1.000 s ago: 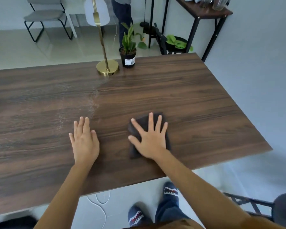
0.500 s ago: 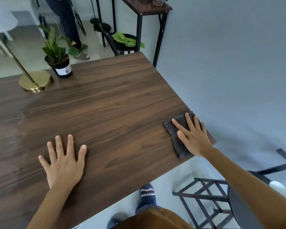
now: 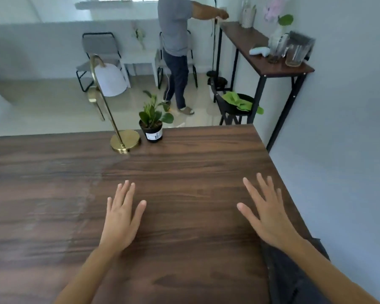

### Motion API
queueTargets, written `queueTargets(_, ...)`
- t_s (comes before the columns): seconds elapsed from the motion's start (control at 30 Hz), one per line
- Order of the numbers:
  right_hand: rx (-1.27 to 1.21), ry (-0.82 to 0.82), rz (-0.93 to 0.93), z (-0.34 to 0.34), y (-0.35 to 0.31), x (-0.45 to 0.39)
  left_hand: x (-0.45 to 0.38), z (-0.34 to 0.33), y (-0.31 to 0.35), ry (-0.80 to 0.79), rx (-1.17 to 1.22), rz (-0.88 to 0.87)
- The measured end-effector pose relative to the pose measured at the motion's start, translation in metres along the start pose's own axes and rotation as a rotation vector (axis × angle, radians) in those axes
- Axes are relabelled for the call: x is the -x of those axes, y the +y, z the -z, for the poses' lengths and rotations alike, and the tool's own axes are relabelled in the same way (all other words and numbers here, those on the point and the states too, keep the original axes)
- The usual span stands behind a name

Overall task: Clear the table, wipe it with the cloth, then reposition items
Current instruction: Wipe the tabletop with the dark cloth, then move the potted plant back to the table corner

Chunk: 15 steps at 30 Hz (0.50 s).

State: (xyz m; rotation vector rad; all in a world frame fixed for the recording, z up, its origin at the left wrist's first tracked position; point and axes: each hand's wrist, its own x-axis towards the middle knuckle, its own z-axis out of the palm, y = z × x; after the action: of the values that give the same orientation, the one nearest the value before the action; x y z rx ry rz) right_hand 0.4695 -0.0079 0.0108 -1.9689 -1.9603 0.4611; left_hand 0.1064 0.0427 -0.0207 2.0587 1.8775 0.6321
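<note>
The dark wooden table [image 3: 184,163] fills the lower part of the head view. My left hand [image 3: 121,218] lies flat on it near the middle, fingers spread, holding nothing. Near the table's right edge, my right hand [image 3: 268,216] is also flat with fingers spread, and holds nothing. The dark grey cloth [image 3: 287,279] lies by the table's near right edge, partly under my right forearm, behind the hand. A brass lamp [image 3: 125,141] and a small potted plant [image 3: 153,126] stand at the far edge.
A narrow side table [image 3: 270,66] by the right wall carries glass jars and a white controller. A black stool with a green cloth [image 3: 241,102] stands under it. A person [image 3: 176,51] stands beyond the table. Grey chairs stand at the back.
My right hand has come off the cloth and moved forward; the cloth now lies under my forearm. My left hand stays flat. The view has tilted up.
</note>
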Motion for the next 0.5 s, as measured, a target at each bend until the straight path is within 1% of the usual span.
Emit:
queueTargets(0.07,-0.2,-0.03,0.068,-0.007,-0.026,-0.054,-0.037,0.007,0.019,0.068,0.207,0.057)
queueTargets(0.17,-0.407,-0.107,0.084,-0.027,-0.068,-0.121,-0.097,0.011,0.031,0.123,0.44,0.233)
queueTargets(0.23,-0.484,-0.15,0.042,-0.04,-0.095,-0.157,-0.137,0.009,0.028,0.117,0.522,0.322)
queueTargets(0.33,-0.571,-0.189,-0.021,-0.059,-0.129,-0.202,-0.19,0.006,0.02,0.112,0.644,0.375)
queueTargets(0.5,-0.726,-0.149,-0.148,-0.093,-0.169,-0.262,-0.259,-0.004,-0.007,0.077,0.836,0.432)
